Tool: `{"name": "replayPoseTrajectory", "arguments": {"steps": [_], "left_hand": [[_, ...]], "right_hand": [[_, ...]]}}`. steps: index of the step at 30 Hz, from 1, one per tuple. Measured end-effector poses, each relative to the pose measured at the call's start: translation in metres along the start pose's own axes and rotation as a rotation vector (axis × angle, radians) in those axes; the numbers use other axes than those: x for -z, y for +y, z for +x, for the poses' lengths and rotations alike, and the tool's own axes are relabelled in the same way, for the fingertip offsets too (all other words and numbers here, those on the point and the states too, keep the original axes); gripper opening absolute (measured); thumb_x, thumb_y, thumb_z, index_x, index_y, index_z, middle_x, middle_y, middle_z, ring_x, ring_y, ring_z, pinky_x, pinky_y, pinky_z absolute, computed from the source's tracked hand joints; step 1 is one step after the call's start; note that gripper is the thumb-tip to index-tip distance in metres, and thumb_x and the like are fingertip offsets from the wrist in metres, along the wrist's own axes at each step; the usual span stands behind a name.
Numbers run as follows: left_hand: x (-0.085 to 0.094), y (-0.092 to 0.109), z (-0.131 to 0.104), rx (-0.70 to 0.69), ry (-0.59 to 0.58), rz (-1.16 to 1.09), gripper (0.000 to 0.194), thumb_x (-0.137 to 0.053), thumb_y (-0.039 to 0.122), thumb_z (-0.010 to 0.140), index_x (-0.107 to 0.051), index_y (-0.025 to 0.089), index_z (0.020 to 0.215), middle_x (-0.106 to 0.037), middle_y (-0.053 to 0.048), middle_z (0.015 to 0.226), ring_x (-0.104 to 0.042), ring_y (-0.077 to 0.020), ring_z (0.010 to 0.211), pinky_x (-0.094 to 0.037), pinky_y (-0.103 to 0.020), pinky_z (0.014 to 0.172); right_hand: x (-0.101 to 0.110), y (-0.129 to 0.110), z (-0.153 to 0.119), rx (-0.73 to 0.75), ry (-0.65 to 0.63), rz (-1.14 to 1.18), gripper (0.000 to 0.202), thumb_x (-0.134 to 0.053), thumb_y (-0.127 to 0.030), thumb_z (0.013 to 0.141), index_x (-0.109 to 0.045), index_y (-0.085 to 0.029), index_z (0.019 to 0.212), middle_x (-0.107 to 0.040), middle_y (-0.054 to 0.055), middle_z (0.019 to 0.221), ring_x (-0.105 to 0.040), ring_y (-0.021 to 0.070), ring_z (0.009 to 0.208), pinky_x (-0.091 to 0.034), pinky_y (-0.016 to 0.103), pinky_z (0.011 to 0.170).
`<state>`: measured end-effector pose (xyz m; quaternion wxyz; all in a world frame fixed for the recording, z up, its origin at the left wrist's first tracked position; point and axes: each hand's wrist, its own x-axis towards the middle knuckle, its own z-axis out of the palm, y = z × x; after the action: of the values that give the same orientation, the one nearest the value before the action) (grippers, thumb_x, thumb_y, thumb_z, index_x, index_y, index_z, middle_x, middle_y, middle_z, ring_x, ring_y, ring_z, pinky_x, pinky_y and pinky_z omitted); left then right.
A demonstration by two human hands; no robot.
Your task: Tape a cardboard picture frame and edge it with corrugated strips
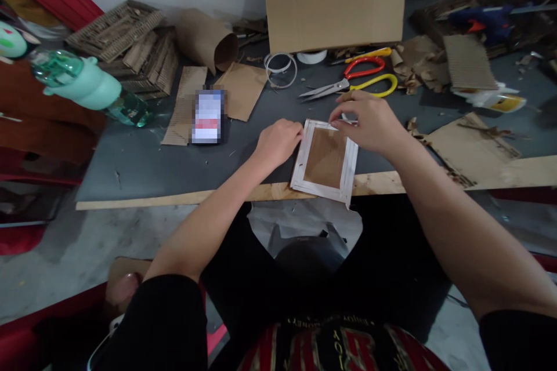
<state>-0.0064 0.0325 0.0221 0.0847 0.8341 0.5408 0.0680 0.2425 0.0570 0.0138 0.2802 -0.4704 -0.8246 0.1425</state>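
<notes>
A small rectangular cardboard panel has white strips round its border, like a picture frame, and lies at the table's front edge with its lower end overhanging a little. My left hand is closed at the panel's upper left corner, fingertips against its edge. Over the upper right corner is my right hand, its fingers bent and thumb and forefinger close together at the top border. Whatever lies between those two fingertips is too small to make out. Just beyond it lie scissors with one red and one yellow handle.
To the left lie a phone and a green bottle. Corrugated cardboard pieces are stacked behind them. A cardboard sheet stands at the back. Right of me are scraps, a glue bottle and a blue glue gun.
</notes>
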Motion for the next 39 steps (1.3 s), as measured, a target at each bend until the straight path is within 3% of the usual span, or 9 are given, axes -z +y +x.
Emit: {"name": "replayPoseTrajectory", "arguments": {"steps": [3, 6, 9, 14, 19, 22, 26, 32, 39], "left_hand": [[0.001, -0.025, 0.003, 0.080, 0.268, -0.058, 0.051, -0.046, 0.000, 0.102, -0.073, 0.021, 0.140, -0.071, -0.017, 0.149, -0.061, -0.0342, 0.149, -0.054, -0.054, 0.124], [-0.003, -0.049, 0.004, 0.093, 0.401, -0.134, 0.061, -0.055, 0.008, 0.102, -0.057, 0.026, 0.160, -0.049, -0.014, 0.175, -0.044, -0.0357, 0.165, -0.040, -0.060, 0.136], [-0.009, -0.049, -0.001, -0.066, 0.259, -0.156, 0.052, -0.064, 0.022, 0.104, -0.059, 0.016, 0.155, -0.053, -0.020, 0.172, -0.049, -0.0362, 0.162, -0.040, -0.058, 0.136], [-0.001, -0.007, -0.013, -0.375, -0.231, -0.087, 0.066, -0.065, 0.033, 0.109, -0.045, 0.015, 0.169, -0.041, -0.017, 0.180, -0.041, -0.0296, 0.169, -0.040, -0.050, 0.137], [0.021, 0.039, -0.035, -0.174, -0.327, 0.142, 0.066, -0.066, 0.037, 0.110, -0.050, 0.002, 0.164, -0.049, -0.026, 0.172, -0.058, -0.0373, 0.156, -0.058, -0.047, 0.120], [0.026, 0.040, -0.040, -0.166, -0.263, 0.175, 0.060, -0.071, 0.038, 0.107, -0.062, 0.000, 0.152, -0.062, -0.030, 0.161, -0.068, -0.0409, 0.142, -0.063, -0.050, 0.107], [0.018, 0.016, -0.029, -0.166, -0.113, -0.050, 0.032, -0.075, 0.034, 0.105, -0.080, 0.012, 0.126, -0.083, -0.018, 0.124, -0.079, -0.0334, 0.116, -0.062, -0.048, 0.101], [0.002, 0.003, -0.021, -0.106, 0.227, -0.525, 0.020, -0.083, 0.021, 0.096, -0.082, 0.022, 0.116, -0.086, -0.007, 0.113, -0.080, -0.0189, 0.093, -0.061, -0.030, 0.083], [0.003, 0.010, -0.023, -0.081, 0.342, -0.566, 0.009, -0.077, 0.026, 0.100, -0.084, 0.023, 0.096, -0.083, -0.003, 0.088, -0.074, -0.0165, 0.079, -0.058, -0.028, 0.072]], "right_hand": [[0.000, 0.001, 0.000, -0.001, -0.013, 0.004, 0.014, -0.070, -0.025, 0.092, -0.083, -0.027, 0.096, -0.077, 0.012, 0.119, -0.074, 0.0365, 0.114, -0.059, 0.052, 0.096], [0.001, -0.001, 0.000, -0.002, -0.001, -0.012, 0.016, -0.068, -0.024, 0.093, -0.084, -0.027, 0.096, -0.078, 0.012, 0.116, -0.074, 0.0345, 0.109, -0.060, 0.050, 0.092], [0.003, -0.004, 0.002, -0.013, -0.009, -0.031, 0.016, -0.067, -0.023, 0.093, -0.083, -0.026, 0.096, -0.078, 0.011, 0.114, -0.074, 0.0321, 0.102, -0.059, 0.049, 0.091], [0.007, -0.005, 0.002, -0.063, -0.004, -0.023, 0.018, -0.065, -0.019, 0.093, -0.082, -0.026, 0.098, -0.079, 0.011, 0.114, -0.073, 0.0296, 0.099, -0.057, 0.046, 0.091], [0.005, -0.006, 0.002, -0.109, -0.094, -0.049, 0.016, -0.068, -0.024, 0.094, -0.083, -0.027, 0.096, -0.080, 0.007, 0.092, -0.072, 0.0289, 0.089, -0.053, 0.043, 0.084], [0.004, -0.010, 0.002, -0.123, -0.082, -0.051, 0.018, -0.067, -0.025, 0.093, -0.085, -0.027, 0.097, -0.080, 0.006, 0.092, -0.072, 0.0279, 0.089, -0.053, 0.042, 0.085], [0.008, -0.016, 0.002, -0.093, -0.044, 0.002, 0.021, -0.067, -0.029, 0.094, -0.087, -0.028, 0.098, -0.082, 0.007, 0.098, -0.072, 0.0275, 0.090, -0.054, 0.043, 0.084], [0.009, -0.024, 0.002, 0.017, -0.133, 0.214, 0.022, -0.070, -0.040, 0.096, -0.088, -0.028, 0.099, -0.082, 0.006, 0.092, -0.069, 0.0230, 0.079, -0.051, 0.038, 0.076], [0.010, -0.031, 0.002, 0.050, -0.129, 0.355, 0.030, -0.076, -0.055, 0.095, -0.090, -0.028, 0.095, -0.082, 0.006, 0.090, -0.067, 0.0203, 0.074, -0.049, 0.036, 0.071]]}}
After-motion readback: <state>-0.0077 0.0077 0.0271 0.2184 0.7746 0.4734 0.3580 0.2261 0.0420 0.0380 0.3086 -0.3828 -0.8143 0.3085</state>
